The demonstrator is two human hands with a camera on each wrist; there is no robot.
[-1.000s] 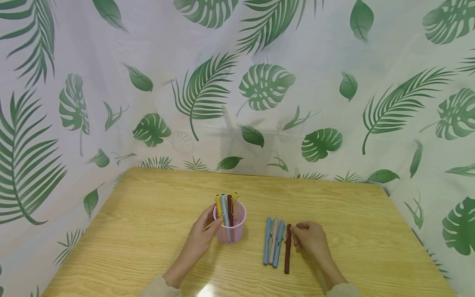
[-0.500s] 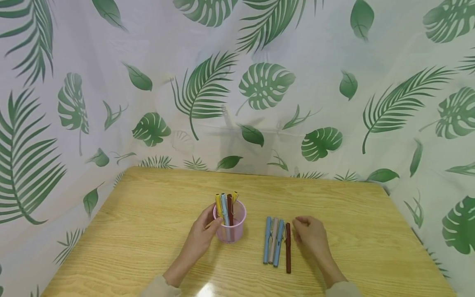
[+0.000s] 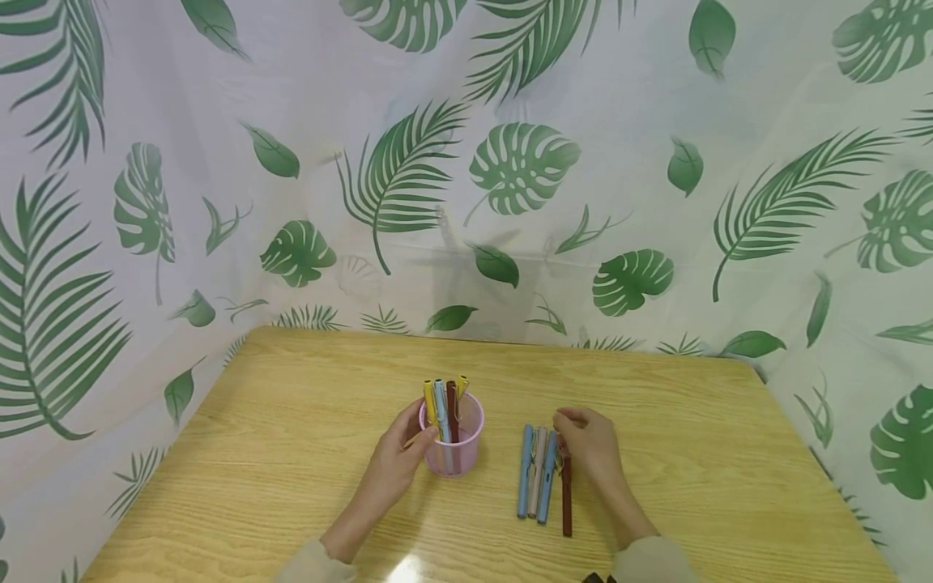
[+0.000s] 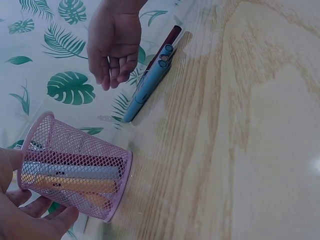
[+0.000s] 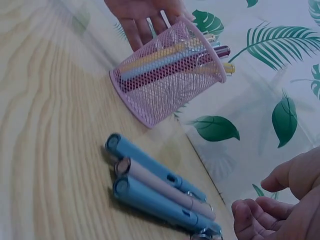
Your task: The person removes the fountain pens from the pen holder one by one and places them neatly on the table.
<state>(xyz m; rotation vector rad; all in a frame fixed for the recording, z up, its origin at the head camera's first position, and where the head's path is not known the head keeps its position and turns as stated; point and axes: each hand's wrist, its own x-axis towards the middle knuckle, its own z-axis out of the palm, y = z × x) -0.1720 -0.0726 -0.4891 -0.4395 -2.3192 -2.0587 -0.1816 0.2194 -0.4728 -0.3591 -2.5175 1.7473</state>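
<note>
My left hand (image 3: pixel 394 465) grips a pink mesh pen cup (image 3: pixel 469 453) by its side, thumb near the rim. Inside stand a yellow pen (image 3: pixel 429 395), a light blue pen (image 3: pixel 440 401), a dark red pen (image 3: pixel 452 401) and another yellow one. My right hand (image 3: pixel 594 449) hovers with loosely bent fingers over the clip end of a dark red pen (image 3: pixel 567 506), partly covering it. Left of that pen lie a blue pen (image 5: pixel 160 200), a pinkish-grey pen (image 5: pixel 160 182) and a second blue pen (image 5: pixel 150 162), side by side. Nothing shows between the right fingers in the right wrist view.
A wooden table (image 3: pixel 306 405) carries the cup and the row of pens. Behind it hangs a white cloth (image 3: pixel 539 267) printed with green leaves. A small dark object (image 3: pixel 596 578) shows at the bottom edge of the head view.
My right hand first drew back from the dark red pen, then moved left and slightly farther back, over its clip end. The left hand and the cup have stayed put.
</note>
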